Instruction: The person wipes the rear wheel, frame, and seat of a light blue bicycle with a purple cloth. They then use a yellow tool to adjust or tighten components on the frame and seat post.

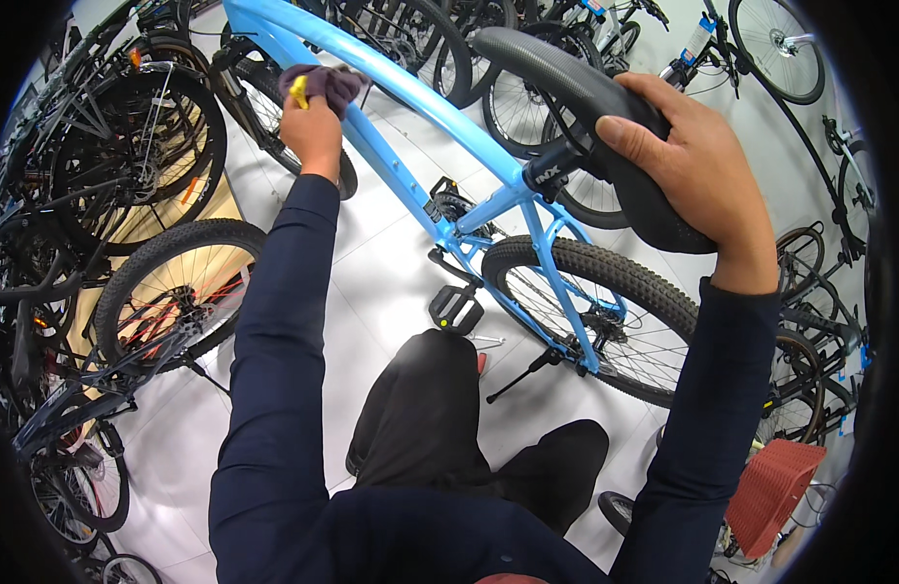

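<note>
- Across the middle of the view stands a light-blue bicycle [440, 109] on the floor [376, 277], its front end toward the upper left and its rear toward the lower right.
- At its lower frame tube, a dark purple cloth [342, 90] is bunched in the left hand [311, 134]; that grip is clamped on the cloth. A yellow patch shows by the fingers, though whether it belongs to the cloth is unclear.
- On the black saddle [556, 73], the right hand [707, 170] lies over the broad rear end, thumb on the near side and fingers reaching to the far side; its grip is clamped on the saddle.
- Below the saddle, a black seatpost [554, 169] runs into the blue frame.
- Beneath the frame, a black pedal [457, 310] sits just above the person's knee, near the knobbly rear tyre [629, 277].
- Beside that wheel, a black kickstand [523, 376] slants down to the floor.
- Near the knee, a silver item [488, 342] and a red one [482, 362] are partly hidden; their kind cannot be told.
- To the left, a wheel with a black tyre [128, 282] stands among many crowded bicycles.
- At lower right is a red woven basket [775, 496].
</note>
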`<act>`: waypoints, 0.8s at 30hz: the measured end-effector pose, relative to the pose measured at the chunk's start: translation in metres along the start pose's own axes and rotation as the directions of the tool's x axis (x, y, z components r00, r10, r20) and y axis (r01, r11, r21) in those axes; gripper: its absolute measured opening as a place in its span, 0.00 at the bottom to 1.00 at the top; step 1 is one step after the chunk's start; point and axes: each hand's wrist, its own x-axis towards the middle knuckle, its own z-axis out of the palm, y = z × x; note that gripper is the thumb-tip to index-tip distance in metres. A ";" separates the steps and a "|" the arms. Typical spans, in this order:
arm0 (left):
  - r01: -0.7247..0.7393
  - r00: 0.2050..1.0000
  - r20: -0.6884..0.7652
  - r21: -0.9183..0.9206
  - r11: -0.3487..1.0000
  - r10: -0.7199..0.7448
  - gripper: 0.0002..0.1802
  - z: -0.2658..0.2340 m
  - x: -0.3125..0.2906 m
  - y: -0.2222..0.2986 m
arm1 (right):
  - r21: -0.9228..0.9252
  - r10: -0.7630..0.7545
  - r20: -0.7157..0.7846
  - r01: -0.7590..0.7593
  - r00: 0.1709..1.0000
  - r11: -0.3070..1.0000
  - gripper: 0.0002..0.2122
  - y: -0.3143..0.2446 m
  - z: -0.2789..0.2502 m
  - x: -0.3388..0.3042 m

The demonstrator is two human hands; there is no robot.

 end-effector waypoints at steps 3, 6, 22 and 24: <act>0.116 0.993 0.089 -0.515 0.849 -0.082 0.18 -0.003 0.012 0.041 | -0.016 -0.001 -0.022 0.000 1.000 1.000 0.28 -0.003 0.000 -0.001; 0.042 0.997 0.074 -0.408 0.912 -0.013 0.15 -0.002 -0.008 0.065 | -0.012 0.016 -0.031 -0.016 0.999 1.000 0.27 -0.004 0.000 -0.002; 0.213 0.698 0.664 -0.551 0.807 0.269 0.11 -0.030 -0.142 0.143 | -0.120 0.021 -0.033 -0.024 0.999 0.992 0.30 0.001 0.001 -0.001; 0.387 0.623 0.759 -0.510 0.768 0.190 0.13 -0.024 -0.138 0.153 | -0.147 0.008 -0.058 -0.017 0.998 0.989 0.30 0.001 0.002 -0.001</act>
